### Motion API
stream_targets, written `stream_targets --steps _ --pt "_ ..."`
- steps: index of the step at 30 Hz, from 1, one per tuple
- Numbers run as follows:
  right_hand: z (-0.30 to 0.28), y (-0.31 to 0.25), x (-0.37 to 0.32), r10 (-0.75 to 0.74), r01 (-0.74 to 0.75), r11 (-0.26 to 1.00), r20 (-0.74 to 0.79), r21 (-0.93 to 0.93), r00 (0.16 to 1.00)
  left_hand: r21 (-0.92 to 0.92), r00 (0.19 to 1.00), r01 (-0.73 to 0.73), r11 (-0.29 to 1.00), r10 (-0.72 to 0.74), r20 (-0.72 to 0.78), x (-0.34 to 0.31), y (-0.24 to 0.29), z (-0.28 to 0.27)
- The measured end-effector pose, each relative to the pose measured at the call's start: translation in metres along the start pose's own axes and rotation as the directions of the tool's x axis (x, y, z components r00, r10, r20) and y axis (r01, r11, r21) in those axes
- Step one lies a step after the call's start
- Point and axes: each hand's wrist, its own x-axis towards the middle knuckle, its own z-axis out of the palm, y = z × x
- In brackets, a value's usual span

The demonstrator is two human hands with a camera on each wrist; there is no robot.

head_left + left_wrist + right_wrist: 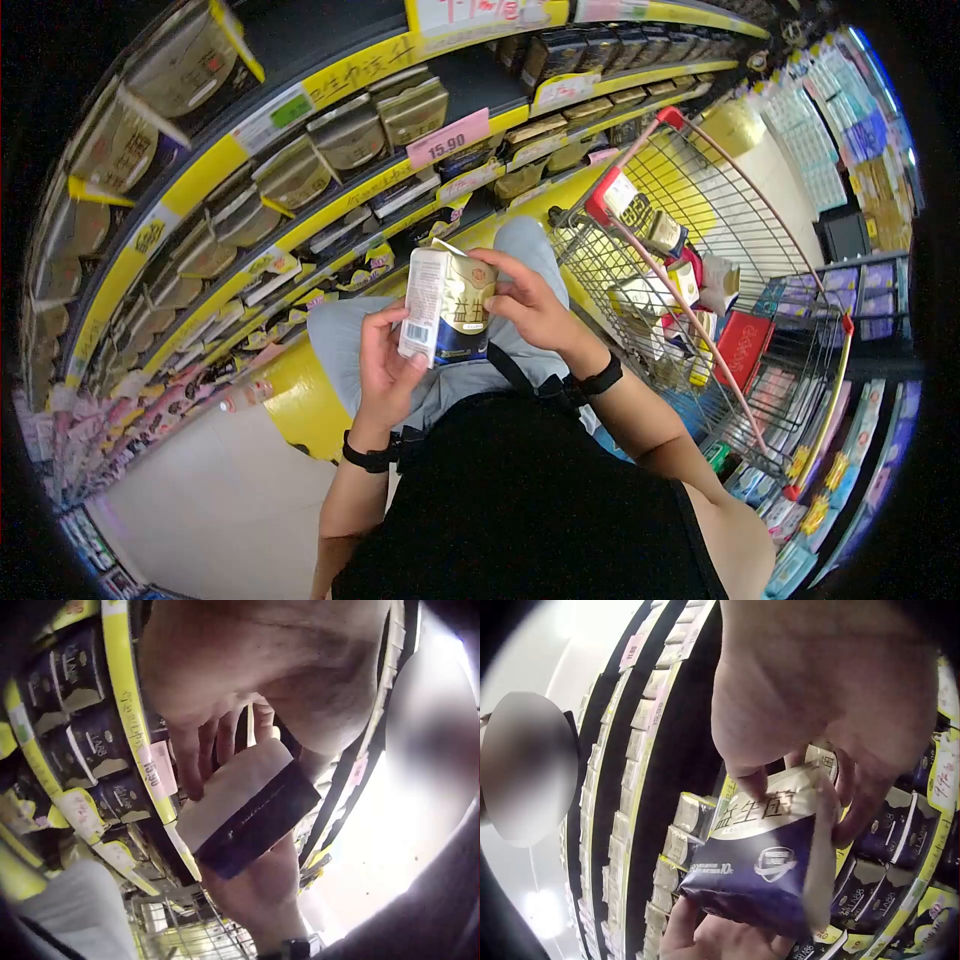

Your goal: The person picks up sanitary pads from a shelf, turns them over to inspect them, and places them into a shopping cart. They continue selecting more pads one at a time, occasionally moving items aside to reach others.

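Left hand (385, 365): cups the pack (447, 305) from below, fingers curled round its lower left side. Right wrist view shows this palm under the pack's dark blue bottom half.
Right hand (535, 305): fingers and thumb pinch the pack's top right edge. Left wrist view confirms the fingertips over the pale top.
Pack: held roughly upright in front of the chest, above the knees, with the shelves on one side and the cart on the other. It touches neither.
Cart (730, 210): wire, red trim, just to the person's right. It holds several boxes and small packs in its lower part, among them a red box (742, 348).
Shelves (330, 200): yellow-edged, with rows of beige and dark packs standing side by side. A pink price tag (447, 138) reads 15.90.
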Motion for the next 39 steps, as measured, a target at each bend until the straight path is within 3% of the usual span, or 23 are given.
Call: stream_targets --steps 3,4,5,7,8,11,15,18,20,24,27,28,29,31,34,37,38,39 --pt "-0.008 0.000 -0.005 0.033 -0.036 0.998 0.057 0.058 0.998 0.208 0.997 -0.044 0.977 0.029 0.073 0.001 -0.001 0.011" --pt "-0.010 0.001 -0.006 0.030 -0.037 0.997 0.087 0.075 0.996 0.428 0.991 -0.115 0.897 0.077 0.105 0.001 0.006 0.014" --pt "-0.011 0.000 -0.006 -0.029 0.024 0.999 0.114 0.047 0.993 0.634 0.958 -0.286 0.718 0.196 0.210 0.001 0.017 0.019" --pt "-0.013 -0.008 -0.005 -0.144 0.147 0.989 0.181 -0.002 0.973 0.717 0.921 -0.383 0.583 0.182 0.344 0.000 0.030 0.028" --pt "-0.011 -0.007 -0.008 -0.076 0.066 0.996 0.172 0.059 0.982 0.718 0.921 -0.370 0.590 0.129 0.368 -0.004 0.031 0.030" --pt "-0.010 -0.001 -0.007 -0.033 -0.009 0.970 0.168 0.243 0.985 0.704 0.915 -0.386 0.596 0.153 0.373 -0.002 0.041 0.035" --pt "-0.001 0.009 -0.008 -0.001 -0.106 0.828 0.191 0.551 0.982 0.631 0.960 -0.258 0.732 0.123 0.250 -0.007 0.037 0.032" --pt "0.008 0.023 -0.004 0.006 -0.120 0.769 0.180 0.628 0.984 0.715 0.953 -0.289 0.637 0.120 0.278 -0.003 0.043 0.032" --pt "0.010 0.029 -0.002 0.088 -0.185 0.784 0.190 0.592 0.978 0.739 0.961 -0.263 0.620 0.104 0.255 -0.003 0.045 0.031" --pt "0.009 0.045 0.001 0.215 -0.299 0.734 0.208 0.610 0.954 0.753 0.970 -0.230 0.616 0.078 0.232 -0.002 0.043 0.031" --pt "0.010 0.041 0.001 0.235 -0.272 0.705 0.146 0.655 0.961 0.741 0.975 -0.215 0.636 0.096 0.201 0.000 0.037 0.031" --pt "0.013 0.036 0.002 0.182 -0.227 0.754 0.135 0.616 0.974 0.674 0.990 -0.129 0.728 0.051 0.135 -0.002 0.030 0.027" --pt "0.018 0.029 0.001 0.205 -0.163 0.809 -0.011 0.565 0.979 0.592 0.997 -0.042 0.805 -0.002 0.074 -0.006 0.022 0.020" --pt "0.005 0.030 0.004 0.071 -0.072 0.977 0.013 0.203 0.997 0.486 0.998 0.044 0.873 -0.061 0.018 -0.008 0.013 0.015" --pt "-0.005 0.022 0.008 0.224 -0.224 0.974 -0.002 0.021 0.975 0.429 0.994 0.099 0.898 -0.108 -0.003 -0.006 0.003 0.012" --pt "-0.005 0.021 0.007 0.089 -0.123 0.948 -0.124 -0.295 0.988 0.468 0.989 0.133 0.874 -0.146 -0.008 -0.005 0.001 0.020" --pt "-0.004 0.021 0.007 0.021 -0.070 0.934 -0.144 -0.350 0.989 0.591 0.993 0.065 0.804 -0.109 0.039 -0.006 -0.006 0.013" --pt "-0.004 0.023 0.007 -0.048 -0.022 0.914 -0.161 -0.404 0.986 0.598 0.992 0.072 0.798 -0.120 0.040 -0.006 -0.005 0.013"
